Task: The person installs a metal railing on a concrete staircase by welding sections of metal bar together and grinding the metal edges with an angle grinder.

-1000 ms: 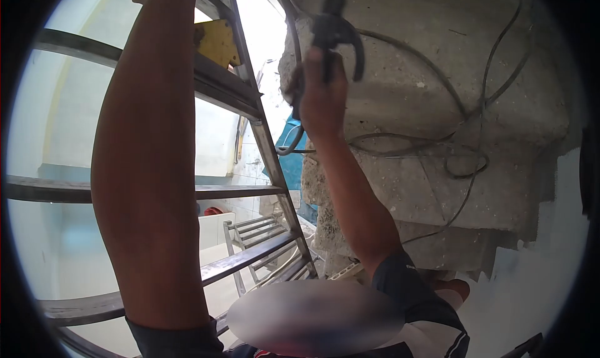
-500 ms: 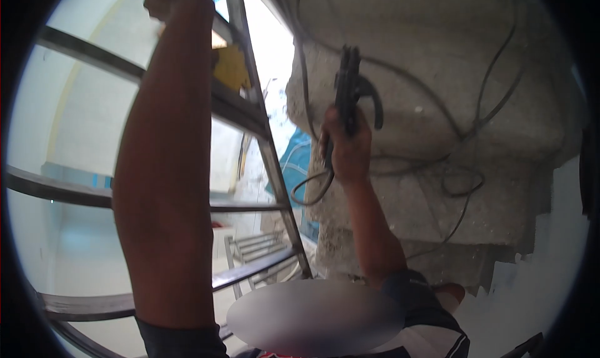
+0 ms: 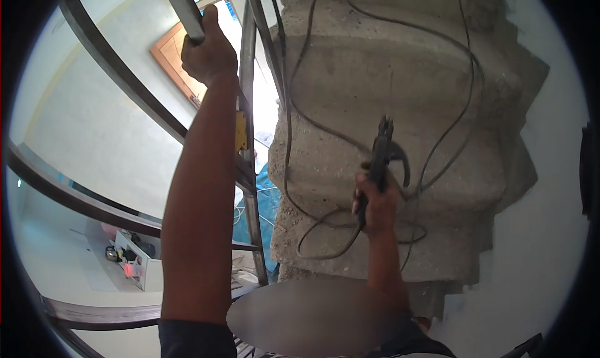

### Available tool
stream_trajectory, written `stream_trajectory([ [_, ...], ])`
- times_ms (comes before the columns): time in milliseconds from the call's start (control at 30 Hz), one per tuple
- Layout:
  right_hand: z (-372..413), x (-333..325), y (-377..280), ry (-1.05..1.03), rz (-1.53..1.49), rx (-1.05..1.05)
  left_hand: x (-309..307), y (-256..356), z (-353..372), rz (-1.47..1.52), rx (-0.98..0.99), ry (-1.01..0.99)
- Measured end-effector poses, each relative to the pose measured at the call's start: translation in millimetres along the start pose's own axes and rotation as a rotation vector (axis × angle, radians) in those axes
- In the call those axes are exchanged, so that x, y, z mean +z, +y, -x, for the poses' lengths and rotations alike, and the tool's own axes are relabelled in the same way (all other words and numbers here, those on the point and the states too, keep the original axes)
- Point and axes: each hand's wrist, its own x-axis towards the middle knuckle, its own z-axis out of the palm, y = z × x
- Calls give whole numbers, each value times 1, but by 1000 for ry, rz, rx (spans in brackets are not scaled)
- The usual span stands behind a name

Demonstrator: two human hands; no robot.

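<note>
My left hand (image 3: 211,55) is wrapped round a grey metal bar (image 3: 185,9) of the stair railing, arm stretched up and forward. In my right hand (image 3: 379,203) is a black welding electrode holder (image 3: 382,150), gripped by its handle, jaws pointing forward and its curved lever on the right side. From the handle's lower end a dark cable (image 3: 325,257) loops out over the rough concrete steps (image 3: 400,117) under that hand.
More cable (image 3: 464,111) trails across the steps. Metal railing bars (image 3: 119,74) curve along the left, with a yellow object (image 3: 242,130) at a post. Below lie a blue sheet (image 3: 265,198), a wooden door (image 3: 175,61) and a white box with items (image 3: 145,261). A pale wall (image 3: 550,233) borders the right.
The view has shifted. My left hand, at the top edge before, now shows fully round the bar. My right hand with the electrode holder appears lower and further right.
</note>
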Motion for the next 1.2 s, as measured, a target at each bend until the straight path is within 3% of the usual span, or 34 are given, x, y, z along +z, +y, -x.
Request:
stream_trajectory([
  [133,-84,57,-96,-215,-57,-182,6,-10,-3,115,118,45],
  [267,-202,176,-189,-253,100,-479,5,-20,-4,217,78,8],
  [367,-307,273,-247,-51,259,-686,2,-14,2,213,-15,-38],
  [433,-385,338,-263,300,555,-907,2,-9,4,232,-83,-31],
  [467,-402,354,-268,244,738,-810,2,-7,6,243,-106,-19],
  [500,-413,367,-276,188,909,-711,-1,-14,5,204,-65,-57],
  [633,-394,396,-279,183,883,-547,-2,-16,7,179,-12,-65],
  [700,-384,401,-275,261,918,-708,-9,-36,6,121,40,-100],
  [933,-412,431,-264,216,1140,-1105,-10,-29,9,55,43,-84],
  [1000,-430,437,-261,280,1414,-1415,-8,-29,7,51,42,-60],
  [1100,-429,433,-273,188,1656,-1605,-6,-25,5,29,103,-52],
  [1200,-426,432,-270,160,1580,-1664,-10,-25,7,2,21,-80],
])
